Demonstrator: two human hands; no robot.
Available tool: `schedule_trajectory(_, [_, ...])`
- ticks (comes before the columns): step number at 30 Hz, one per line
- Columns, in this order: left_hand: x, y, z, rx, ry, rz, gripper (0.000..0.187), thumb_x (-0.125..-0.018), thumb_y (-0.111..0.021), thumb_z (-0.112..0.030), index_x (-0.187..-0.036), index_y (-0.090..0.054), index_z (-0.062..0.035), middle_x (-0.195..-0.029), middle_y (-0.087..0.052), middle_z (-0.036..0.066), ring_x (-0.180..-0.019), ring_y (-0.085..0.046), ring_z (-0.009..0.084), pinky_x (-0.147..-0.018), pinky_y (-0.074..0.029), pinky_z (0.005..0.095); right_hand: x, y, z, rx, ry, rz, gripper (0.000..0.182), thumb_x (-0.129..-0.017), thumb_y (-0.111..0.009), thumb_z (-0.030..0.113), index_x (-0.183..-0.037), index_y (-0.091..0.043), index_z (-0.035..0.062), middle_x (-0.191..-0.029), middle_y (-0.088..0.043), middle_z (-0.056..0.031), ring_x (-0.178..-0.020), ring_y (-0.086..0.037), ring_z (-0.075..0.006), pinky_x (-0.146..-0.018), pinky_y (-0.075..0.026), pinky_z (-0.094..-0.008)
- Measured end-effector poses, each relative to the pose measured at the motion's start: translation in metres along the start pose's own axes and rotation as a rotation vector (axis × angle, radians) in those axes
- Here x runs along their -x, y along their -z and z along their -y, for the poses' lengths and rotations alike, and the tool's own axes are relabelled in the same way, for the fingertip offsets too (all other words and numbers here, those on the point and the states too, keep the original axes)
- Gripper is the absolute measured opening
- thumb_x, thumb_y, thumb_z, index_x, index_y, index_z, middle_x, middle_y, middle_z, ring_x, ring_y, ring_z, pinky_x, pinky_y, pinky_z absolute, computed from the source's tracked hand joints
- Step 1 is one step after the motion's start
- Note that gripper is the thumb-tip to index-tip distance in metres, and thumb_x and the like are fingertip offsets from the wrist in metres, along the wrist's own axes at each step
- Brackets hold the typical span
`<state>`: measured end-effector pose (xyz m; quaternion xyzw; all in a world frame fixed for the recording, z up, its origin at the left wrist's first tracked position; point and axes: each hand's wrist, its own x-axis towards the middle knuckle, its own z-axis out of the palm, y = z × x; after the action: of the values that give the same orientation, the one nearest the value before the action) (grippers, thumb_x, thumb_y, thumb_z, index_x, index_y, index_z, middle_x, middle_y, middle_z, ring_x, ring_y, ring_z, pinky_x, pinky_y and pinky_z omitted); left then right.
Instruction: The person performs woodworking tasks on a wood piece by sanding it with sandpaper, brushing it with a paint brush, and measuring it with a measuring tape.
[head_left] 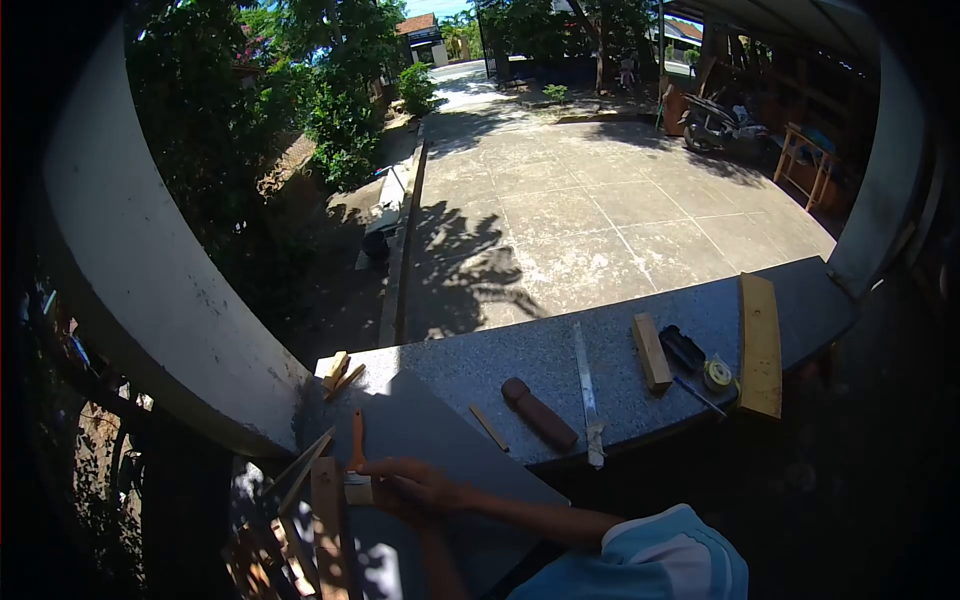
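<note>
A paintbrush (358, 438) with an orange handle, a metal ferrule and pale bristles is at the left of the grey board (430, 430). My right hand (425, 484) reaches in from the right, its fingers closed at the base of the handle by the ferrule. My left hand (400, 505) is just below it, in shadow and overlapped by the right one; its fingers are hidden. Close to the left of the brush stands a brown wooden block (326, 510). Thin wood strips (300, 470) lie beside it.
On the speckled counter are small wood pieces (342, 375), a brown rounded wooden piece (540, 414), a metal ruler (584, 385), a wood block (652, 352), a black case (683, 348), a tape roll (717, 375), a pen (700, 396) and a curved yellow board (760, 345). A pillar (180, 250) rises left.
</note>
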<state>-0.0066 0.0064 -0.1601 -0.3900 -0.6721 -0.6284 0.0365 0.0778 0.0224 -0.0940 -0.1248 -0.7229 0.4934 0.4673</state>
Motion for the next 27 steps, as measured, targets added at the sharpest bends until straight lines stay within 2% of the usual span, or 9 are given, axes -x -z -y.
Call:
schedule_trajectory(3, [-0.009,0.026,-0.043,0.895,0.777,0.057,0.035,-0.091,-0.034,-0.026,-0.082,-0.054,0.0007,-0.083,-0.052,0.011,-0.075,-0.054,0.0196,-0.067,-0.045,0.0309,0.005,0.011,-0.019,0.198,-0.221,0.198,0.042,-0.087,-0.044,0.025,-0.123,-0.041,0.0032,-0.115,-0.051,-0.0188,-0.105,-0.050,-0.0318,-0.089,-0.038,-0.0357])
schedule_trajectory(10, [-0.004,0.023,0.001,0.130,0.127,0.146,0.038,-0.089,-0.040,-0.030,-0.096,-0.055,0.0049,-0.090,-0.055,0.013,-0.083,-0.055,0.0224,-0.073,-0.045,0.0320,-0.003,0.000,0.002,0.071,0.007,0.073,0.041,-0.090,-0.035,0.029,-0.118,-0.047,0.0018,-0.116,-0.049,-0.0202,-0.103,-0.050,-0.0317,-0.090,-0.037,-0.0358])
schedule_trajectory(13, [-0.016,0.026,-0.041,0.794,0.766,-0.014,0.035,-0.089,-0.040,-0.029,-0.086,-0.055,0.0027,-0.080,-0.054,0.010,-0.075,-0.053,0.0197,-0.068,-0.044,0.0314,0.004,0.006,-0.039,0.042,-0.218,0.105,0.042,-0.091,-0.031,0.030,-0.119,-0.047,0.0028,-0.115,-0.050,-0.0187,-0.107,-0.048,-0.0282,-0.093,-0.034,-0.0360])
schedule_trajectory(15, [-0.009,0.013,0.008,0.029,-0.114,-0.230,0.034,-0.089,-0.039,-0.032,-0.073,-0.050,-0.0031,-0.071,-0.048,0.006,-0.068,-0.049,0.0156,-0.062,-0.041,0.0296,0.003,0.003,-0.007,0.127,-0.085,0.043,0.042,-0.092,-0.030,0.030,-0.119,-0.047,0.0029,-0.113,-0.051,-0.0182,-0.104,-0.050,-0.0276,-0.090,-0.037,-0.0342])
schedule_trajectory(17, [-0.011,0.009,0.010,0.016,-0.157,-0.220,0.033,-0.089,-0.039,-0.033,-0.075,-0.050,-0.0051,-0.072,-0.047,0.004,-0.069,-0.049,0.0145,-0.062,-0.041,0.0292,0.000,0.000,0.013,0.156,0.109,-0.005,0.042,-0.091,-0.033,0.030,-0.119,-0.046,0.0020,-0.111,-0.052,-0.0185,-0.101,-0.053,-0.0298,-0.086,-0.041,-0.0331])
schedule_trajectory(19, [-0.010,0.022,-0.042,0.757,0.627,0.035,0.035,-0.090,-0.039,-0.035,-0.092,-0.055,-0.0034,-0.081,-0.051,0.006,-0.078,-0.053,0.0164,-0.066,-0.044,0.0302,0.003,0.009,-0.052,0.094,-0.197,0.099,0.043,-0.091,-0.033,0.031,-0.120,-0.045,0.0017,-0.116,-0.049,-0.0189,-0.107,-0.048,-0.0307,-0.092,-0.036,-0.0361])
schedule_trajectory(22, [-0.016,0.021,-0.044,0.694,0.564,0.013,0.039,-0.091,-0.035,-0.031,-0.069,-0.052,-0.0031,-0.069,-0.050,0.006,-0.065,-0.048,0.0127,-0.059,-0.040,0.0295,0.003,0.011,-0.028,0.044,-0.280,0.187,0.046,-0.089,-0.038,0.032,-0.123,-0.041,0.0006,-0.121,-0.045,-0.0185,-0.115,-0.041,-0.0301,-0.097,-0.030,-0.0377])
schedule_trajectory(25, [-0.012,-0.005,0.021,0.455,0.339,-0.082,0.040,-0.092,-0.033,-0.030,-0.065,-0.047,-0.0039,-0.066,-0.047,0.005,-0.063,-0.045,0.0144,-0.058,-0.039,0.0305,-0.009,0.004,0.008,0.048,0.108,0.180,0.050,-0.088,-0.040,0.035,-0.123,-0.040,-0.0003,-0.123,-0.043,-0.0193,-0.115,-0.041,-0.0323,-0.095,-0.033,-0.0362])
schedule_trajectory(27, [-0.013,0.022,-0.028,0.703,0.623,0.030,0.041,-0.092,-0.032,-0.028,-0.067,-0.048,0.0004,-0.066,-0.049,0.010,-0.065,-0.049,0.0187,-0.060,-0.040,0.0349,-0.004,0.013,-0.034,0.217,-0.147,0.182,0.050,-0.089,-0.037,0.036,-0.124,-0.040,0.0011,-0.123,-0.044,-0.0191,-0.116,-0.041,-0.0310,-0.097,-0.031,-0.0366])
